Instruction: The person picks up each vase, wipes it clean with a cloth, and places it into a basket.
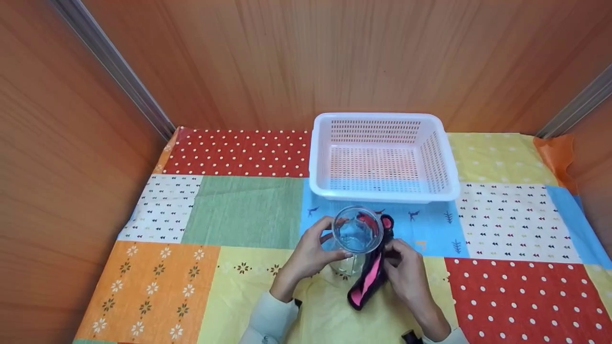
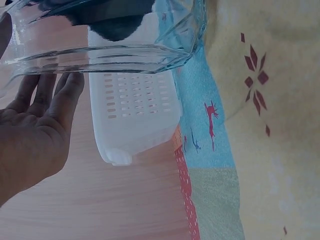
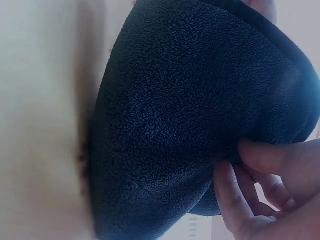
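In the head view my left hand (image 1: 310, 252) grips a clear glass jar (image 1: 357, 231) round its upper part, fingers on the far side and thumb on the near side. The left wrist view shows the glass wall (image 2: 125, 60) of the jar close up. My right hand (image 1: 407, 273) pinches a folded, fleecy cloth (image 1: 370, 279), dark on one side and pink on the other. The cloth stands against the jar's right side. In the right wrist view its dark face (image 3: 175, 110) bunches between thumb and fingers. Whether any cloth lies inside the jar, I cannot tell.
Beyond the hands stands a white perforated plastic basket (image 1: 382, 193). A patchwork tablecloth (image 1: 244, 205) covers the surface. Wood-grain panels (image 1: 287, 62) enclose the back and both sides.
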The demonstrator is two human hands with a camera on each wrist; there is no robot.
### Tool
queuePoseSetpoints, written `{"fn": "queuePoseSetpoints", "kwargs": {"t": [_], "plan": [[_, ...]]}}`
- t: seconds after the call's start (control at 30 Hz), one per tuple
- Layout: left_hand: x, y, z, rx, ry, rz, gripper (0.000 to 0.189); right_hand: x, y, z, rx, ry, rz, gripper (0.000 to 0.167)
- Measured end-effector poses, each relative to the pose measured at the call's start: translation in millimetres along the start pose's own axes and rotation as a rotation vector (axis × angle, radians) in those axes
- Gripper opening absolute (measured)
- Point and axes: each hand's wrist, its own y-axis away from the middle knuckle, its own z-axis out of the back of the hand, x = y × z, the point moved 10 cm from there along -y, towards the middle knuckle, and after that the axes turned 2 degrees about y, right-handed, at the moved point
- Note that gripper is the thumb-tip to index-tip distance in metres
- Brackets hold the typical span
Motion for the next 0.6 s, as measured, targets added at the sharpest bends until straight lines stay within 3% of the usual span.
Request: {"fn": "queuePoseSetpoints", "kwargs": {"t": [0.37,0.6], "plan": [[-1.6,0.6,-0.4,0.003,-0.002,0.003,0.055,-18,4.7,-6,0.012,-0.013,-0.032,0.027],[-1.7,0.7,-0.8,0.004,0.012,0.003,0.054,-3,1.8,1,-0.022,-0.063,-0.016,0.025]]}}
